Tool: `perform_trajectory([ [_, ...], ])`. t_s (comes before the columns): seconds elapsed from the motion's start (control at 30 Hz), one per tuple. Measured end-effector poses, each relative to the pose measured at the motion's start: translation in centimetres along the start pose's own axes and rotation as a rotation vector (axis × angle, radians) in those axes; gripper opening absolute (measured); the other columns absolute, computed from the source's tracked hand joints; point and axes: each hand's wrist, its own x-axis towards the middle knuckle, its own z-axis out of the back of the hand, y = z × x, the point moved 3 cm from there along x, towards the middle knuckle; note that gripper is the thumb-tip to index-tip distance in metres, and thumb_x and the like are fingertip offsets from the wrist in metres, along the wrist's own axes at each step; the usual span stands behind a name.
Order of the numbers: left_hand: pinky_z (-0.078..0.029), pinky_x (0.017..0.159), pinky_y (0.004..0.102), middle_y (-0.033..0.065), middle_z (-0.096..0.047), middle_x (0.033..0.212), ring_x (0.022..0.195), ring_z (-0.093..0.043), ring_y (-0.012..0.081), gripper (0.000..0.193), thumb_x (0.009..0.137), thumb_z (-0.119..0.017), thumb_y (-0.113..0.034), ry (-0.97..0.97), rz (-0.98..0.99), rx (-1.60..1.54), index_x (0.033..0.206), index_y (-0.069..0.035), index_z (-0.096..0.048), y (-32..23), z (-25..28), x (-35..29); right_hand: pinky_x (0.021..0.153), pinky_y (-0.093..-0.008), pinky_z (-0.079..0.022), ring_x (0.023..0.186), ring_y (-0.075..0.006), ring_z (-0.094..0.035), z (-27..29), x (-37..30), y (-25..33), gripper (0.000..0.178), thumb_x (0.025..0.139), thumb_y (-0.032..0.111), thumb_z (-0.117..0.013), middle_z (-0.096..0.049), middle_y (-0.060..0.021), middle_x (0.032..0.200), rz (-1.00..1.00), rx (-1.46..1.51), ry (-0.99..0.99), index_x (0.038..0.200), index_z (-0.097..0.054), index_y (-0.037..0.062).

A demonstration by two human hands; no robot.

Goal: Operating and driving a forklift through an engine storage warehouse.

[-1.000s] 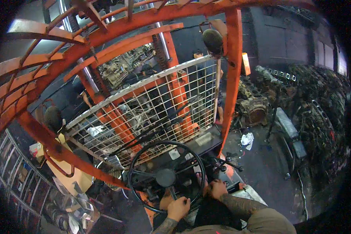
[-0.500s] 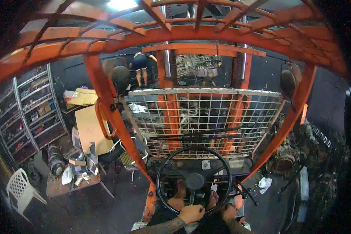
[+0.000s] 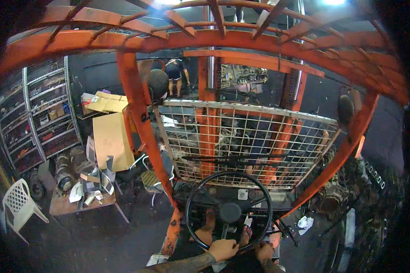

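Far L of you there's a metal shelving rack (image 3: pixel 25 113) w/ assorted parts (image 3: pixel 55 112) on its tiers, & nearer, a white plastic chair (image 3: pixel 20 200) stands on the floor (image 3: pixel 136 241); just R of the chair a low table (image 3: pixel 64 207) carries white bits (image 3: pixel 76 192) & a small carton (image 3: pixel 91 178), w/ a big cardboard sheet (image 3: pixel 111 141) standing behind it. Next comes the slanting orange L post (image 3: pixel 142 113), a round dark disc (image 3: pixel 157 84) beside its upper part, & well beyond, a person (image 3: pixel 173 73) bent fwd by the far wall (image 3: pixel 105 73). Dead ahead is a white wire mesh guard (image 3: pixel 248 144), orange mast uprights (image 3: pixel 207 96) behind it. Near you, mid-scene, is the black steering wheel (image 3: pixel 230 212), & your L hand (image 3: pixel 223 250) sits at its near edge, fingers clenched round the rim. Your R foot (image 3: pixel 246 234) shows thru the wheel's R half. Your R hand (image 3: pixel 263 250) is low, just R of the rim & nr the black control levers (image 3: pixel 287 231); can't tell if its fingers grasp anything. Farther R, a crumpled white item (image 3: pixel 305 223) lies on the floor, then the orange R post (image 3: pixel 331 170) slopes up, w/ a heap of dark engine parts (image 3: pixel 332 199) beyond
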Motion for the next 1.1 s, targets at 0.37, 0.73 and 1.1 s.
perform_trajectory([
  [0.37,-0.057,0.076,0.0569,0.0198,-0.074,0.087,0.083,-0.072,0.0436,0.036,0.099,-0.057,-0.042,-0.019,-0.031,-0.071,0.099,-0.010,-0.073,-0.3,0.2,-0.3,0.093,-0.0562,-0.051,0.106,-0.0451,-0.064,1.4,-0.7,2.3,0.043,0.085,0.045,-0.068,-0.075,-0.0200,0.099,0.221,-0.234,-0.135,0.094,-0.078,0.0040],
  [0.73,-0.058,0.075,0.0588,0.0215,-0.073,0.085,0.081,-0.072,0.0459,0.036,0.098,-0.058,-0.042,0.006,-0.019,-0.104,0.098,-0.009,-0.073,0.5,0.1,0.0,0.092,-0.0561,-0.052,0.105,-0.0450,-0.065,-2.1,0.4,1.1,0.043,0.085,0.045,-0.069,-0.074,-0.0209,0.100,0.276,-0.250,-0.045,0.094,-0.078,0.0035],
  [1.1,-0.058,0.072,0.0565,0.0225,-0.074,0.084,0.076,-0.072,0.0434,0.034,0.097,-0.055,-0.033,-0.120,-0.067,-0.124,0.088,-0.006,-0.074,-0.1,1.2,-0.6,0.092,-0.0560,-0.052,0.103,-0.0448,-0.065,-2.8,1.5,-1.4,0.043,0.084,0.045,-0.070,-0.074,-0.0218,0.102,0.244,-0.250,0.001,0.094,-0.078,0.0030],
])
